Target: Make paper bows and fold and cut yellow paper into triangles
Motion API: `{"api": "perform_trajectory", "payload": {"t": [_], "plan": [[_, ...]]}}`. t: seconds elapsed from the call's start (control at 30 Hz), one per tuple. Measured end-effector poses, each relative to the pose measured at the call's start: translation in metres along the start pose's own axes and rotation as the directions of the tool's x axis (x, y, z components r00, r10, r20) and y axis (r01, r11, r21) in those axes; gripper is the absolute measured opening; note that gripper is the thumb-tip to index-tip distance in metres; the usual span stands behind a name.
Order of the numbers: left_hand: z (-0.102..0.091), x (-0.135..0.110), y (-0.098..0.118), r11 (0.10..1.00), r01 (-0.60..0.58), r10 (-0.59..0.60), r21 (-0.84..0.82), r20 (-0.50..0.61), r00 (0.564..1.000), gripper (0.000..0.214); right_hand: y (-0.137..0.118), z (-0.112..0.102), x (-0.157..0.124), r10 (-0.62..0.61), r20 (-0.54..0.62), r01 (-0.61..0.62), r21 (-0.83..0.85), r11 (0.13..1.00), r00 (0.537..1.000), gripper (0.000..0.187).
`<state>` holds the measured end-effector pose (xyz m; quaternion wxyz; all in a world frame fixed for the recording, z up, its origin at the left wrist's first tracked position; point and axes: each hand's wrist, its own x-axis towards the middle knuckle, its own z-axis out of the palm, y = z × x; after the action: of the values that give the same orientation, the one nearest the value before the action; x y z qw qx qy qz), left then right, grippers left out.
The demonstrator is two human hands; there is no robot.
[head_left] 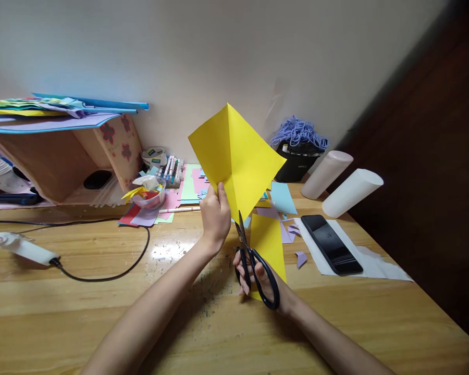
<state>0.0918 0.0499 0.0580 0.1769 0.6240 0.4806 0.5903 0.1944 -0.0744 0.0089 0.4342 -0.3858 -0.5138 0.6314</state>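
My left hand (216, 213) grips a creased yellow sheet of paper (254, 156) by its lower left edge, thumb in front. The sheet stands up above the table with one corner pointing to the top. In my right hand (263, 278) is a pair of scissors (271, 284) with black handles, fingers through the loops. The blades point up, and their tips are at the lower corner of the sheet; I cannot tell whether they are cutting into it. Beneath my right hand another yellow piece of paper (268, 237) lies on the table.
On the right a black phone (330, 245) rests on white paper, near two white cylinders (354, 192). Purple scraps (300, 259) lie beside it. At left are a glue gun (27, 249) with its black cord, a plastic bowl (152, 200) of scraps and a cardboard box (117, 151).
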Motion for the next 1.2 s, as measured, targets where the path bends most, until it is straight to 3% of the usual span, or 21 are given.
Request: {"api": "perform_trajectory", "payload": {"t": [0.43,1.2], "plan": [[-0.0022,0.0048,-0.0001,1.0,0.013,-0.013,0.002,-0.046,0.999,0.03,0.0029,-0.0001,-0.0011,-0.006,0.007,0.006,-0.004,1.0,1.0,0.065],[-0.0006,-0.0008,-0.0009,1.0,0.007,-0.007,-0.014,-0.012,1.0,0.035,-0.0001,0.0005,-0.001,0.018,-0.01,-0.018,-0.009,1.0,1.0,0.065]]}}
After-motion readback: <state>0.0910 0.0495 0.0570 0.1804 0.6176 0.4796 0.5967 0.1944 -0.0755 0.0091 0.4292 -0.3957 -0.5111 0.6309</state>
